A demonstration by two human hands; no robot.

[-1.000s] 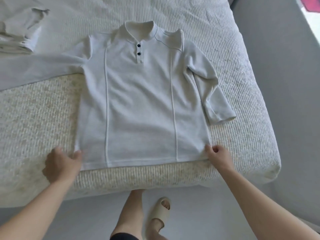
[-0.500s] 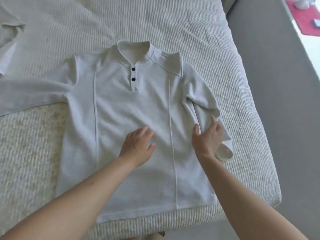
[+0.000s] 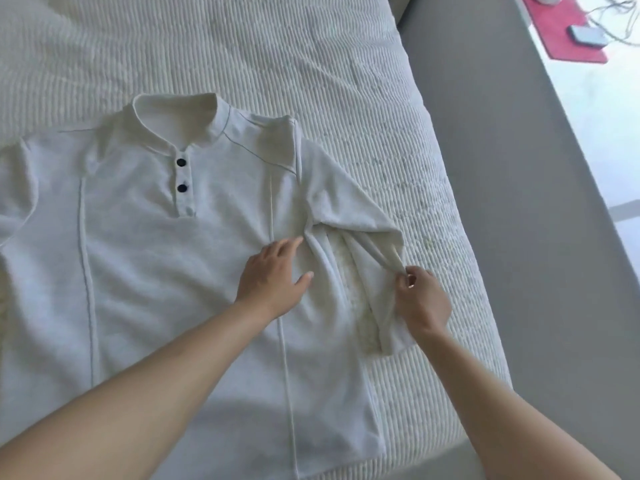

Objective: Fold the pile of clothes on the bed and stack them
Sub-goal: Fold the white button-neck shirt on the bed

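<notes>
Where my right hand pinches the sleeve edge between thumb and fingertips, the cuff itself is partly hidden beneath my palm. Left hand: fingers spread loosely, flat on the shirt beside the armpit seam, gripping nothing. Shirt: white, two dark buttons, face up on the ribbed bed; its left sleeve is cut off by the frame edge. Beyond the bed, upper right: a pink mat bearing a small blurred device, cables indistinct.
</notes>
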